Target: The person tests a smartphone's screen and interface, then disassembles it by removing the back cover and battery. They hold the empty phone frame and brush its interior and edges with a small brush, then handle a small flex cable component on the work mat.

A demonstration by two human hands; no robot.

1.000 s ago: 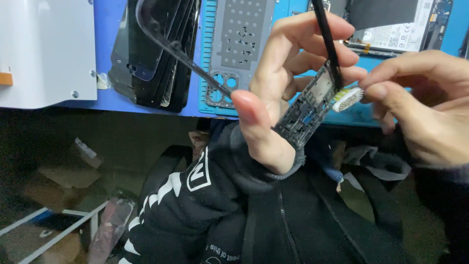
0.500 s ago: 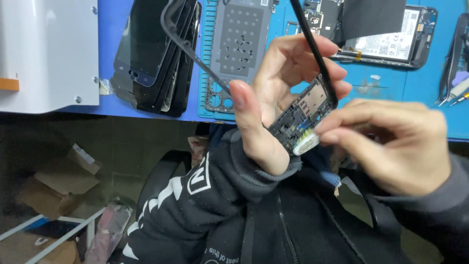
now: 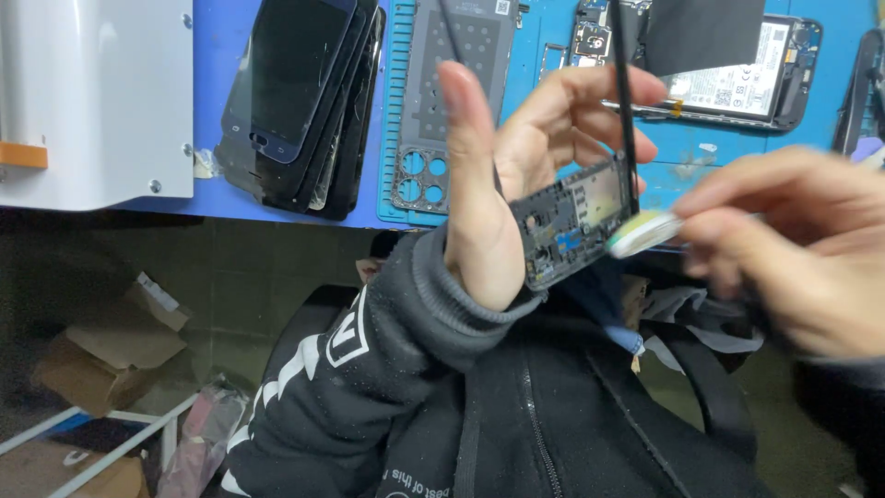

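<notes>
Closest to the camera, a black hooded sleeve with white markings runs up to the left hand, which is raised in front of the chest. Its fingers and thumb are curled around a dark phone frame, a thin-sided shell with a small circuit section at its lower end; the frame stands tilted, with its narrow black side rail rising past the fingertips. The thumb stands upright on the near side of the frame, the other fingers wrapped behind it.

Just to the right of that frame, the right hand is blurred; its fingertips are pinched together on a small white pad-like piece, which touches the frame's lower right corner.

Below the hands lie a black zipped jacket front and, off to the lower left, crumpled cardboard on the floor.

Beyond the left hand, on the blue table, sits a teal repair mat with a grey phone back cover on it. Left of that leans a stack of dark phone screens, and further left stands a white box-shaped machine. Beyond the right hand lies an opened phone with its battery exposed, partly under a black sheet.
</notes>
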